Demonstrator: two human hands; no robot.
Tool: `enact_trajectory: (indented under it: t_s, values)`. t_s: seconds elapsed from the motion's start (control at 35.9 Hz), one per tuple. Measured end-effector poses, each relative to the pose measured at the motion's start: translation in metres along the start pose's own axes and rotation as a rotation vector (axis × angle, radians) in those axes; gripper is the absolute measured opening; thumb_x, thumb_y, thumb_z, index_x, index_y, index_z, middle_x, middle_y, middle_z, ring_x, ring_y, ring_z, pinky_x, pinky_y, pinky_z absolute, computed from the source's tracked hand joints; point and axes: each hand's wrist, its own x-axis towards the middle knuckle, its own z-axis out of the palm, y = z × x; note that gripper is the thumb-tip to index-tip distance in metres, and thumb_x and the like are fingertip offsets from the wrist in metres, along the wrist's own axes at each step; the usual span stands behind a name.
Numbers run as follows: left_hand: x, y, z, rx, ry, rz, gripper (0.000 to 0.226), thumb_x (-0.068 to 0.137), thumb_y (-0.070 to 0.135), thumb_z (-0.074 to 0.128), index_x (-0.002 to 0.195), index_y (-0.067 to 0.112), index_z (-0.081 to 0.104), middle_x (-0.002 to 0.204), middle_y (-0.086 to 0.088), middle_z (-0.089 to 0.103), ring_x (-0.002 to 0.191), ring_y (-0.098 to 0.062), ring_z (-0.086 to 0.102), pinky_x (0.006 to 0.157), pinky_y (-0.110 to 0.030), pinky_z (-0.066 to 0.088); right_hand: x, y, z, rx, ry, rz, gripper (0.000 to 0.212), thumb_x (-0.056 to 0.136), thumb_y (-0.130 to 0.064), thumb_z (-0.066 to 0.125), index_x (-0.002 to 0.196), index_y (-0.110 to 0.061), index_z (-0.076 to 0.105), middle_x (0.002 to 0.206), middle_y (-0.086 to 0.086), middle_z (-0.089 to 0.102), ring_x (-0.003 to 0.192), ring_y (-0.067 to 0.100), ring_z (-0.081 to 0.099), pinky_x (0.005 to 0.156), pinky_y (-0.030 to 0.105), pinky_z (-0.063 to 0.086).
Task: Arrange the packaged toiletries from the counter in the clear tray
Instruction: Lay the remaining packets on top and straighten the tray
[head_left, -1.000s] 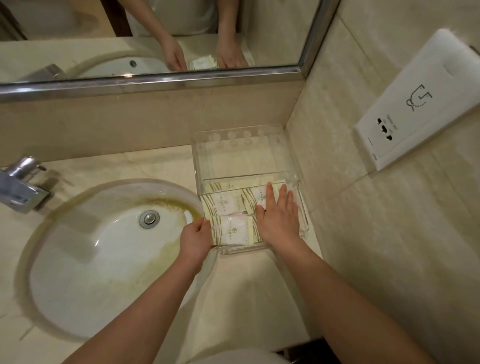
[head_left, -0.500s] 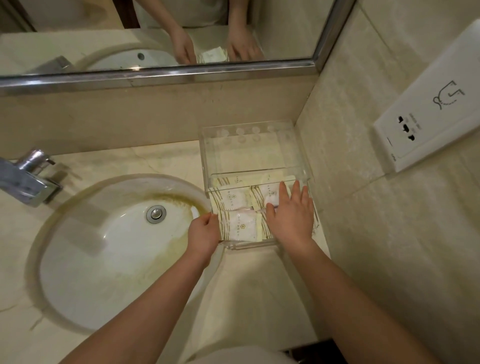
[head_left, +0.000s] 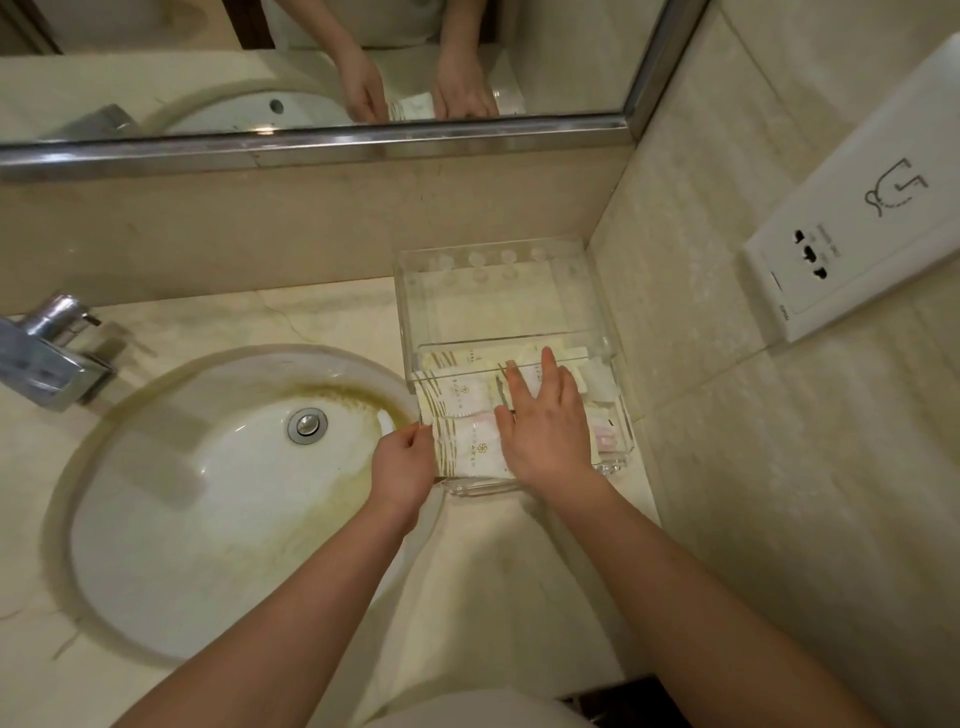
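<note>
The clear tray (head_left: 609, 395) sits on the desk (head_left: 493, 571), in the far right corner, right by the wall. It is just to the right of the sink (head_left: 156, 519).

The packets (head_left: 475, 452) are small, white and flat, with thin gold stripes on one end. They lie in the near part of the tray, side by side and a bit on top of each other. One packet is at the near left. Another one (head_left: 457, 392) is just behind it. One more on the right (head_left: 605, 436) shows a bit of pink.

The right hand (head_left: 545, 426) is flat, with straight fingers spread a little. It rests palm down on the packets in the middle of the tray. The fingertips point to the far side.

The left hand (head_left: 402, 465) is at the near left side of the tray. Its fingers are curled and it holds the tray's left edge, touching the corner of the near packet.

The sink is round and white, with yellow-brown stains and a metal drain (head_left: 307, 425) in the middle. A shiny tap (head_left: 47, 353) is at the far left. A mirror (head_left: 156, 62) hangs on the far wall and shows both hands. A white socket plate (head_left: 857, 249) is on the right wall.
</note>
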Motion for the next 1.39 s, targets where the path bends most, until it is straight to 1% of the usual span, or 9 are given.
enact_trajectory:
  t_s: [0.22, 0.42, 0.56, 0.75, 0.84, 0.89, 1.11, 1.23, 1.39]
  values:
    - [0.0, 0.0, 0.003, -0.002, 0.021, 0.004, 0.033, 0.094, 0.017, 0.047, 0.063, 0.007, 0.048, 0.049, 0.004, 0.038, 0.058, -0.019, 0.036, 0.059, -0.036, 0.035, -0.019, 0.015, -0.012, 0.116, 0.082, -0.014, 0.058, 0.099, -0.046, 0.034, 0.153, -0.026, 0.026, 0.165, 0.01, -0.004, 0.151, 0.031, -0.006, 0.123, 0.048, 0.007]
    - [0.004, 0.009, 0.007, -0.021, 0.032, -0.028, 0.044, 0.097, 0.015, 0.045, 0.054, 0.015, 0.038, 0.037, 0.013, 0.032, 0.053, -0.015, 0.03, 0.062, -0.036, 0.031, -0.086, 0.049, 0.001, 0.35, 0.278, 0.371, 0.06, 0.094, -0.037, 0.05, 0.15, -0.029, 0.029, 0.161, 0.008, 0.016, 0.146, 0.03, 0.014, 0.113, 0.05, 0.028]
    - [0.014, 0.012, 0.006, -0.023, 0.048, -0.034, 0.038, 0.094, 0.015, 0.045, 0.056, 0.014, 0.043, 0.042, 0.009, 0.038, 0.059, -0.019, 0.037, 0.062, -0.036, 0.033, -0.081, 0.047, 0.006, 0.294, 0.249, 0.076, 0.061, 0.097, -0.036, 0.045, 0.153, -0.03, 0.024, 0.163, 0.0, 0.014, 0.148, 0.023, 0.009, 0.117, 0.037, 0.017]
    - [0.014, 0.021, 0.01, -0.008, 0.098, 0.019, 0.021, 0.096, 0.017, 0.046, 0.093, 0.006, 0.063, 0.078, -0.004, 0.059, 0.069, -0.018, 0.051, 0.062, -0.028, 0.039, -0.053, 0.049, 0.015, 0.468, 0.265, 0.176, 0.073, 0.094, -0.039, 0.056, 0.154, -0.03, 0.016, 0.163, -0.007, -0.001, 0.147, 0.016, 0.006, 0.113, 0.041, 0.031]
    - [0.016, 0.025, 0.012, -0.041, 0.16, -0.056, 0.035, 0.098, 0.025, 0.048, 0.131, 0.012, 0.05, 0.105, 0.0, 0.055, 0.092, -0.017, 0.054, 0.078, -0.029, 0.042, -0.047, 0.046, 0.017, 0.562, 0.337, 0.176, 0.075, 0.088, -0.035, 0.067, 0.151, -0.028, 0.026, 0.162, -0.008, 0.003, 0.148, 0.016, 0.008, 0.113, 0.038, 0.032]
    - [0.019, 0.028, 0.014, -0.062, 0.176, -0.08, 0.045, 0.098, 0.027, 0.05, 0.139, 0.011, 0.041, 0.103, 0.002, 0.052, 0.095, -0.018, 0.051, 0.081, -0.031, 0.04, -0.047, 0.049, 0.021, 0.565, 0.379, 0.203, 0.083, 0.08, -0.036, 0.077, 0.149, -0.025, 0.031, 0.162, -0.004, 0.007, 0.147, 0.02, 0.012, 0.11, 0.034, 0.032]
    - [0.03, 0.031, 0.012, -0.151, 0.141, -0.092, 0.06, 0.093, 0.031, 0.052, 0.146, 0.017, 0.029, 0.092, 0.007, 0.055, 0.085, -0.012, 0.056, 0.097, -0.04, 0.047, -0.026, 0.051, 0.021, 0.778, 0.359, 0.266, 0.103, 0.075, -0.029, 0.084, 0.153, -0.028, 0.017, 0.161, -0.001, 0.016, 0.144, 0.013, 0.027, 0.107, 0.023, 0.032]
    - [0.023, 0.024, 0.014, -0.033, 0.05, 0.046, 0.073, 0.085, 0.029, 0.066, 0.147, 0.018, 0.029, 0.133, -0.003, 0.054, 0.114, -0.019, 0.058, 0.103, -0.04, 0.046, -0.019, 0.052, 0.02, 0.759, 0.359, 0.259, 0.103, 0.076, -0.029, 0.083, 0.154, -0.028, 0.016, 0.162, -0.001, 0.014, 0.144, 0.01, 0.024, 0.102, 0.018, 0.028]
    - [0.027, 0.027, 0.026, 0.126, 0.066, 0.123, 0.097, 0.075, 0.029, 0.078, 0.15, 0.014, 0.019, 0.149, -0.011, 0.031, 0.134, -0.027, 0.04, 0.113, -0.043, 0.035, -0.007, 0.052, 0.017, 0.76, 0.369, 0.245, 0.104, 0.074, -0.025, 0.084, 0.154, -0.026, 0.016, 0.163, 0.001, 0.013, 0.145, 0.01, 0.021, 0.105, 0.015, 0.025]
